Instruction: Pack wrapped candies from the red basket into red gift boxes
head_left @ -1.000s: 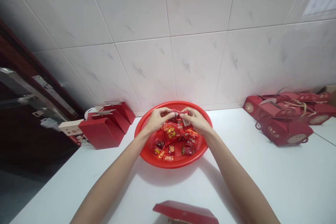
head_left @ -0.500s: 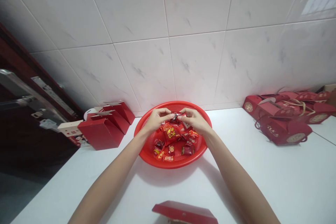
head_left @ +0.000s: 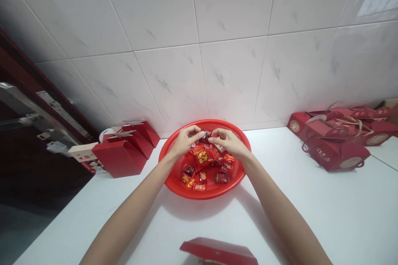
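Note:
An oval red plastic basket [head_left: 203, 195] stands against the tiled wall, with several red-wrapped candies in it, among them a larger red packet [head_left: 202, 158] with yellow print. Over the back of the basket, my left hand [head_left: 186, 140] pinches one side of a small dark, shiny wrapped candy [head_left: 205, 135]. My right hand [head_left: 228, 141] has its thumb and fingers closed on the other side of that candy. A white-and-red wrapper shows beneath the right fingers.
Red folded boxes [head_left: 120, 159] and a cream box [head_left: 83, 152] stand at the left. Several red gift boxes with cord handles [head_left: 338, 153] lie at the right. Part of an open red box [head_left: 219, 251] shows at the front edge. A dark door with metal fittings is far left.
My hands have shifted slightly around the small candy, which now sits a little higher and further left, turned between the fingers. Nothing else has visibly moved.

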Tool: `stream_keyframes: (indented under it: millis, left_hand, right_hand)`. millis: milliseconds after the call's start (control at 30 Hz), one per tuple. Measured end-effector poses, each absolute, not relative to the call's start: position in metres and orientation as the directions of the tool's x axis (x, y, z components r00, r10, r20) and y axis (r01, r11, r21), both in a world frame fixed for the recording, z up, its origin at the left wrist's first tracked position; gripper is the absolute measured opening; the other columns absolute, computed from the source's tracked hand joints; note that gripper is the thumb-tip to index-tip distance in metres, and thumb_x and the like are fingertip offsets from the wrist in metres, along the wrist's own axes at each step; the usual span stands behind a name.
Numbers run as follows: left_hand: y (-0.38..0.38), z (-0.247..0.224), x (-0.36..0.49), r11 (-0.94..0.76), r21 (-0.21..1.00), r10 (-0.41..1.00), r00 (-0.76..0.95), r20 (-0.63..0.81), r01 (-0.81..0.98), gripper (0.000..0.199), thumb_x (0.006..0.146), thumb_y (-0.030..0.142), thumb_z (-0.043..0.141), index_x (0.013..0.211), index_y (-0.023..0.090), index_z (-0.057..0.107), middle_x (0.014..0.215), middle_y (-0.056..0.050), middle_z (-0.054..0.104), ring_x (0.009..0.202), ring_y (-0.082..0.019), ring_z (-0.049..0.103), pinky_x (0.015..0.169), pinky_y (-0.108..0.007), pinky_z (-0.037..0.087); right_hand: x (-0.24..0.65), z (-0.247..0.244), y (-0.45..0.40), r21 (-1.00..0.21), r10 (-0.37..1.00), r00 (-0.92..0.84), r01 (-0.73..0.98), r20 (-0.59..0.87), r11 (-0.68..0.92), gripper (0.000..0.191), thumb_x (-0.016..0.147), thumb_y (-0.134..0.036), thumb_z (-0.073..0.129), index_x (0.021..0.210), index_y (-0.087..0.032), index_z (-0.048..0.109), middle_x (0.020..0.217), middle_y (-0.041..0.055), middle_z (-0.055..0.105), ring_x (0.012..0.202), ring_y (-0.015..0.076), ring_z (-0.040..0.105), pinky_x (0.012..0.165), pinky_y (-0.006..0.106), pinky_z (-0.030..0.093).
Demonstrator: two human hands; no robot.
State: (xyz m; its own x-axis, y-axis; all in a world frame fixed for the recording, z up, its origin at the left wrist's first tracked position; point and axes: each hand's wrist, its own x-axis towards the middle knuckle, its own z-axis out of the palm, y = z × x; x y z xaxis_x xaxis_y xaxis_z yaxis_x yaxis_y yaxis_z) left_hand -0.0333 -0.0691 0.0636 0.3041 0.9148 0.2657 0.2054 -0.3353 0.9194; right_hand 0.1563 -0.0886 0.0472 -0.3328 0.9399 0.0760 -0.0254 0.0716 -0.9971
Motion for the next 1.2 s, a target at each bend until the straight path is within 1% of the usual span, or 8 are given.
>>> stream_keyframes:
  millis: [133,300,500,700,800,900,1067,1200]
  left_hand:
    - [-0.0694,0.0636,-0.0344,-0.311,0.927,0.908,0.355,0.224,0.211,0.043,0.071,0.058,0.073,0.068,0.019,0.055,0.059,0.005,0.053,0.057,-0.011,0.050,0.058,-0.025,0.041]
    - [-0.0695,0.0642,-0.0356,-0.244,0.954,0.920,0.352,0.172,0.172,0.040,0.069,0.054,0.076,0.065,0.018,0.057,0.057,0.004,0.055,0.055,-0.011,0.050,0.057,-0.024,0.040]
    - [-0.0677,0.0640,-0.0377,-0.154,0.984,0.929,0.352,0.113,0.092,0.040,0.065,0.050,0.080,0.065,0.017,0.057,0.058,0.004,0.055,0.056,-0.011,0.052,0.058,-0.024,0.041]
    - [-0.0674,0.0621,-0.0384,-0.234,0.963,0.912,0.373,0.170,0.134,0.035,0.070,0.050,0.077,0.080,0.017,0.067,0.069,0.002,0.062,0.062,-0.012,0.055,0.062,-0.025,0.045]
    - [-0.0701,0.0639,-0.0363,-0.300,0.928,0.897,0.397,0.196,0.222,0.038,0.075,0.054,0.073,0.080,0.017,0.069,0.071,0.001,0.064,0.062,-0.012,0.053,0.061,-0.025,0.044]
    - [-0.0718,0.0654,-0.0347,-0.333,0.905,0.901,0.374,0.222,0.266,0.042,0.076,0.059,0.070,0.076,0.016,0.068,0.070,0.000,0.063,0.062,-0.013,0.052,0.062,-0.025,0.044]
    - [-0.0706,0.0626,-0.0353,-0.327,0.910,0.909,0.348,0.229,0.255,0.041,0.073,0.057,0.074,0.074,0.016,0.070,0.068,0.000,0.064,0.062,-0.013,0.054,0.063,-0.026,0.047]
    - [-0.0679,0.0586,-0.0359,-0.325,0.913,0.906,0.358,0.226,0.247,0.039,0.073,0.055,0.075,0.075,0.016,0.072,0.071,-0.001,0.068,0.064,-0.014,0.058,0.064,-0.026,0.049]
  right_hand:
    - [0.1570,0.0474,-0.0888,-0.993,0.936,-0.331,-0.008,0.118,0.122,0.032,0.071,-0.045,0.076,0.075,-0.023,0.052,0.053,-0.0075,0.051,0.041,0.0121,0.052,0.039,0.023,0.036]
    - [0.1546,0.0495,-0.0898,-0.981,0.922,-0.339,-0.024,0.188,0.191,0.031,0.071,-0.043,0.075,0.074,-0.022,0.052,0.059,-0.0072,0.054,0.040,0.0108,0.051,0.038,0.024,0.034]
    - [0.1522,0.0525,-0.0923,-0.970,0.917,-0.319,-0.039,0.241,0.241,0.028,0.071,-0.042,0.074,0.074,-0.023,0.053,0.062,-0.0063,0.054,0.047,0.0112,0.052,0.043,0.024,0.039]
    - [0.1527,0.0505,-0.0912,-0.971,0.929,-0.302,0.030,0.216,0.235,0.020,0.072,-0.035,0.072,0.077,-0.021,0.060,0.066,-0.0033,0.058,0.054,0.0121,0.052,0.049,0.025,0.040]
    - [0.1518,0.0497,-0.0910,-0.981,0.950,-0.252,0.012,0.183,0.193,0.024,0.070,-0.034,0.074,0.084,-0.021,0.061,0.065,-0.0047,0.057,0.049,0.0110,0.049,0.045,0.025,0.039]
    - [0.1504,0.0504,-0.0916,-0.994,0.986,-0.129,-0.057,0.101,0.094,0.030,0.070,-0.034,0.071,0.095,-0.023,0.057,0.063,-0.0046,0.059,0.049,0.0139,0.053,0.041,0.024,0.039]
    - [0.1494,0.0529,-0.0922,-0.971,0.997,-0.067,-0.236,0.039,0.023,0.011,0.069,-0.028,0.058,0.076,-0.024,0.050,0.061,-0.0032,0.061,0.053,0.0164,0.059,0.044,0.026,0.045]
    - [0.1509,0.0532,-0.0920,-0.972,0.994,-0.090,-0.231,0.068,0.045,0.013,0.066,-0.029,0.061,0.066,-0.022,0.050,0.060,-0.0034,0.060,0.054,0.0147,0.058,0.048,0.026,0.045]
